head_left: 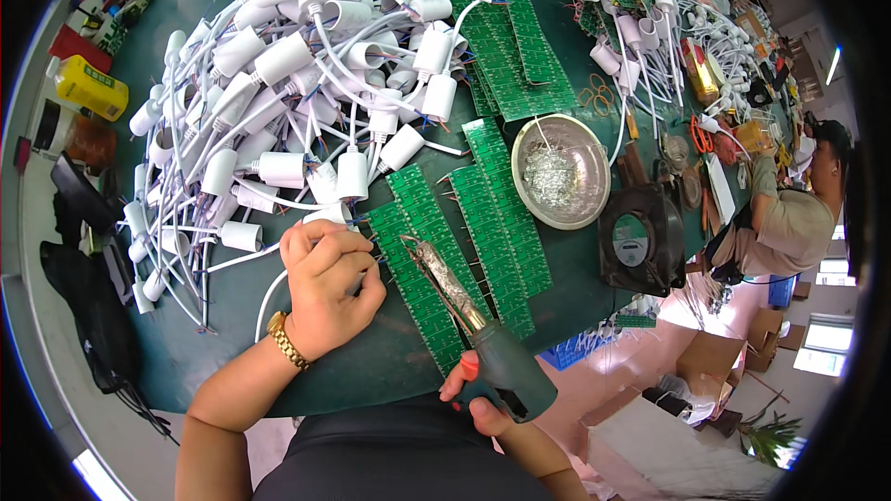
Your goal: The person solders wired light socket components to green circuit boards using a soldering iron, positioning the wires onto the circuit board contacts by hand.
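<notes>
My right hand grips a soldering gun with a dark green body and a silvery wrapped barrel. The gun's tip is over the upper left part of a long green circuit board panel. Beside that panel's left edge, my left hand is closed, with a watch on its wrist. A white cable runs under this hand, and thin wire ends show by its fingertips; the pinch itself is partly hidden. Just beyond the fingers lies a white lamp holder. A second panel lies to the right.
A large heap of white lamp holders with cables covers the far left. More panels are stacked beyond. A metal bowl with silvery scraps and a black fan stand right. A yellow bottle is far left. Another person sits at right.
</notes>
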The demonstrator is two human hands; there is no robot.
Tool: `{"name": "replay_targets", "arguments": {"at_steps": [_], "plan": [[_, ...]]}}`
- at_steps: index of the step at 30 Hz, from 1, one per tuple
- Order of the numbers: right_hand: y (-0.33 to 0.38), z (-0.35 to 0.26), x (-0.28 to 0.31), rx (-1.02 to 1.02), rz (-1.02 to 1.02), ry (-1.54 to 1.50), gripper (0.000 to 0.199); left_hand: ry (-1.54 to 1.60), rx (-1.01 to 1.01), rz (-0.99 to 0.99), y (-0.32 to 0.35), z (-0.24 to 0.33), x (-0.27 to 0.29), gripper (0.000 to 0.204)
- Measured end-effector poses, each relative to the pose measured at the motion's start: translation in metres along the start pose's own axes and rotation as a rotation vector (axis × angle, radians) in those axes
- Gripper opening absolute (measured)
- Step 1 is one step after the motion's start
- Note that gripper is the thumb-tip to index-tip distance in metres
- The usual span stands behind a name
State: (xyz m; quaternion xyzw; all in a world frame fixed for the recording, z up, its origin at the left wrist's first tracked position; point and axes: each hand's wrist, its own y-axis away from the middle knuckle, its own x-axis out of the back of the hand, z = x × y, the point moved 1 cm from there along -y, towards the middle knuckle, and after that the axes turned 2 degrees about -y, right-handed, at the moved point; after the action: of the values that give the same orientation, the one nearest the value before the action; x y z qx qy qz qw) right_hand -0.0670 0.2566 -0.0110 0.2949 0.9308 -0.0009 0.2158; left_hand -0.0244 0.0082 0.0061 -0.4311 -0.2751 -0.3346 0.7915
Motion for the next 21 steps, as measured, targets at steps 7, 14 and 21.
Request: {"name": "replay_targets", "arguments": {"at_steps": [7,14,21], "plan": [[0.004,-0.020,-0.007,-0.130,-0.016,0.201,0.063,-0.026,0.021,0.011,-0.001,0.003,-0.003,0.018],[-0.013,-0.047,-0.017,-0.085,-0.002,0.401,0.029,-0.045,0.010,0.021,0.001,0.000,-0.005,0.020],[0.020,-0.007,0.007,-0.098,-0.052,0.323,0.057,-0.055,0.007,-0.006,-0.001,0.001,-0.005,0.022]]}}
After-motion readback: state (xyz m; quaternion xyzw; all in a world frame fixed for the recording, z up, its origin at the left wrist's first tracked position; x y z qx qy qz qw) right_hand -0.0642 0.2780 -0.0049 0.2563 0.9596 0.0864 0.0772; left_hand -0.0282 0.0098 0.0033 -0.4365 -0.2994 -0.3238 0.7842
